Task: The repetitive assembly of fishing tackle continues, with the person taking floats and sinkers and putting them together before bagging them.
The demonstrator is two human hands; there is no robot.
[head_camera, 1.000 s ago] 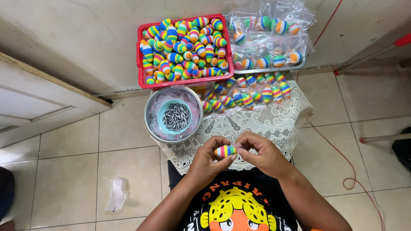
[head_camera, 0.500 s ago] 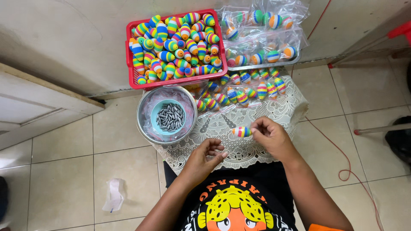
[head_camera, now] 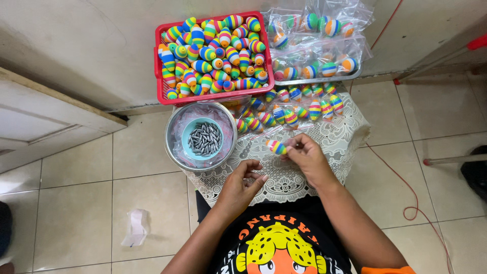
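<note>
My right hand [head_camera: 304, 155] pinches a rainbow-striped, egg-shaped float [head_camera: 276, 147] above a white lace cloth [head_camera: 284, 177]. My left hand [head_camera: 242, 183] hovers just below and to the left, fingers loosely curled, nothing visibly in it. A row of finished striped floats [head_camera: 291, 114] lies on the cloth's far side. To the left sits a round metal bowl [head_camera: 178, 152] lined with plastic, holding a small blue cup of grey metal weights [head_camera: 204, 138].
A red basket [head_camera: 158, 76] full of striped floats stands at the back, with clear bags of floats [head_camera: 317, 45] to its right. A red cord [head_camera: 406, 177] runs over the tiled floor on the right. Crumpled white paper [head_camera: 136, 228] lies at left.
My hands have parted. The right hand carried the float up and to the right, away from my body. The left hand let go and dropped back.
</note>
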